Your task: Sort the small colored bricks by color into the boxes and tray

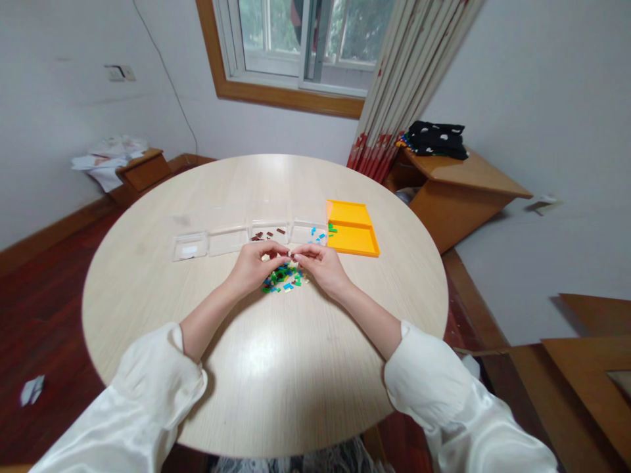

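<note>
Two bare hands meet near the middle of a round, pale wooden table, seen from the wearer's head, with twelve o'clock toward the window. The left hand comes in from seven o'clock, thumb and forefinger curved toward each other; whether they grip anything is too small to tell. The right hand comes in from five o'clock, thumb and fingers pinching a tiny piece whose colour is unclear. Both sets of fingertips nearly touch.

Just below them lies a loose pile of small pieces in green, blue, yellow, cream and dark brown. Four clear boxes curve from ten to one o'clock: the leftmost box holds something white, the third holds brown pieces, the fourth blue pieces. Beside it, at two o'clock, an open orange case has green pieces at its left side. Beyond the table, a curtain hangs at one o'clock, and folded black cloth rests on a wooden cabinet at two.
</note>
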The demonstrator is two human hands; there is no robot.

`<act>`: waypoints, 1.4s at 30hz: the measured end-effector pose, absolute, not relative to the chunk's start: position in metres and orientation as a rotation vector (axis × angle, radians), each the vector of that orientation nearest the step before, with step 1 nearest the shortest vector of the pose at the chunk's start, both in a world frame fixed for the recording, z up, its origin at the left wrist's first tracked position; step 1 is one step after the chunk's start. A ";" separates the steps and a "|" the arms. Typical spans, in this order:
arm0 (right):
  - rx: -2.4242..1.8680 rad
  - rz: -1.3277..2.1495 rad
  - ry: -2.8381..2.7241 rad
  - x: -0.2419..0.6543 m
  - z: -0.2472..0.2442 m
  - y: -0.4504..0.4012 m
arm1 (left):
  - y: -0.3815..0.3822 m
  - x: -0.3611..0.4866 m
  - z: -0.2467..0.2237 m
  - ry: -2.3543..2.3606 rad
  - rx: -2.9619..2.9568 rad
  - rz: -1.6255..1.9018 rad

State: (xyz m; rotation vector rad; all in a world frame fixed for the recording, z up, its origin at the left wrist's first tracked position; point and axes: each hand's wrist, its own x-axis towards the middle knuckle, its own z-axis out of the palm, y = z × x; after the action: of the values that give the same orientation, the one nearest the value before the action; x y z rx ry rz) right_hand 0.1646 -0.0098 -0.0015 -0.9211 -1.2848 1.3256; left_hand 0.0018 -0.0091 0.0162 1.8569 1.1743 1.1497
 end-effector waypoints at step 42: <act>-1.055 1.087 -1.430 0.169 -0.008 -0.006 | -0.003 0.003 0.012 1.223 1.713 1.295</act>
State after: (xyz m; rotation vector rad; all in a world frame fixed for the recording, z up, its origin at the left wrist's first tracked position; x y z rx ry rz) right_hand 0.1688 -0.0061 -0.0079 -1.0549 -1.4297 1.0870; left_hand 0.0031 -0.0026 0.0120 1.7135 1.2228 1.2947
